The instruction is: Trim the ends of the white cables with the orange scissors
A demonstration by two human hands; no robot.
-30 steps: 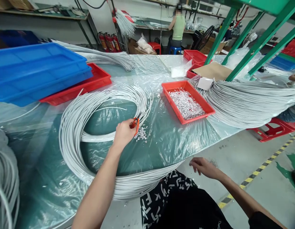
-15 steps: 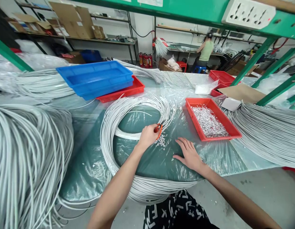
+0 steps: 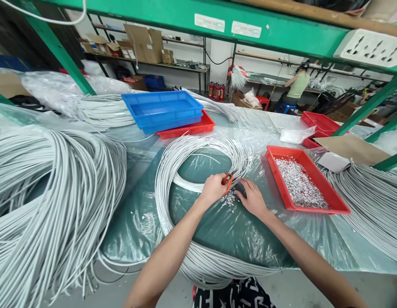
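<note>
Orange-handled pliers [image 3: 228, 182] are wrapped in my left hand [image 3: 214, 188], their jaws hard to make out against the cables. The hand is over the inner edge of a coil of white cable [image 3: 164, 184], by its loose cut ends. Close on its right, my right hand [image 3: 253, 199] has its thumb and fingers apart, with fingertips near the cable ends; I see nothing held in it. Between and just below the hands lies a small heap of clear little pieces [image 3: 228, 199]. A red tray [image 3: 278, 184] to the right holds many similar shiny pieces.
A large heap of white cable [image 3: 76, 184] covers the left side. Behind the coil, a blue tray [image 3: 163, 109] rests on a red one [image 3: 198, 127]. More cable [image 3: 371, 205] lies at right. A green frame beam [image 3: 281, 38] crosses above. Far back, a person [image 3: 299, 85] sits.
My right hand has moved left and forward, toward my left hand and the cable ends. The left hand keeps the pliers at the coil. The camera view has turned left.
</note>
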